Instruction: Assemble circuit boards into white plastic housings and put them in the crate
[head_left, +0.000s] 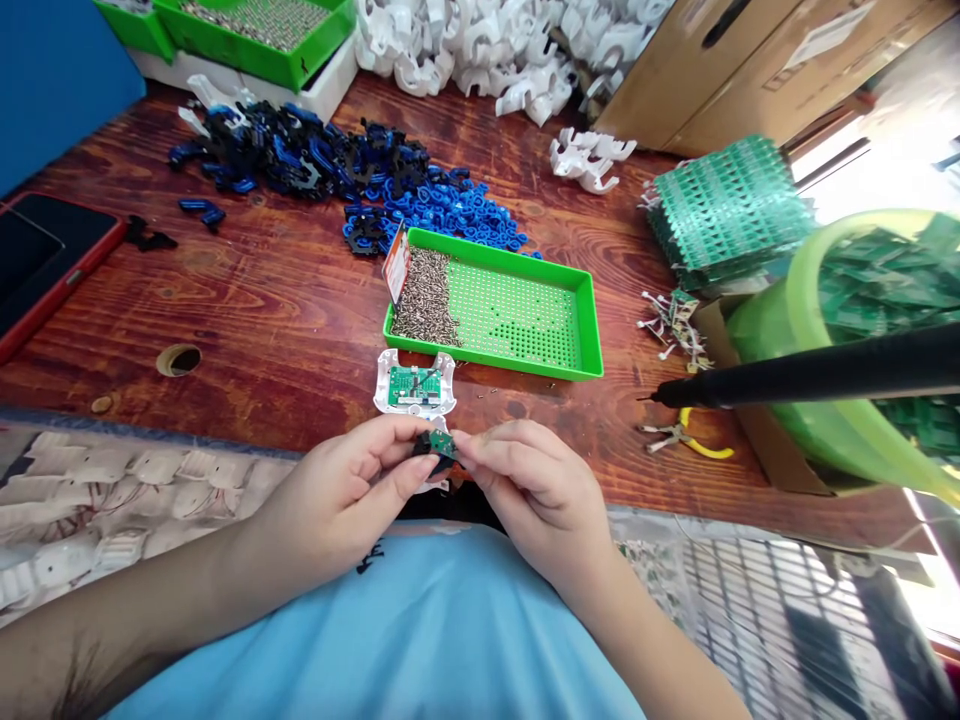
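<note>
Near the table's front edge, a small green circuit board (442,443) with a black part on its left side is pinched between both hands. My left hand (352,478) closes its thumb and fingers on the black end. From the other side, my right hand (536,480) pinches the board's right edge with thumb and fingertips. Just beyond the fingers lies a white plastic shell (381,390) with a larger green circuit board (415,386) inside it. Something white and dark below the hands is mostly hidden by them.
A green tray (592,325) of small screws (426,298) lies behind the shell. Blue and black plastic parts (300,150) are heaped farther back. Cutters (686,434), a black screwdriver (810,370) and a tub of green boards (806,300) are at right. A phone (52,255) lies left.
</note>
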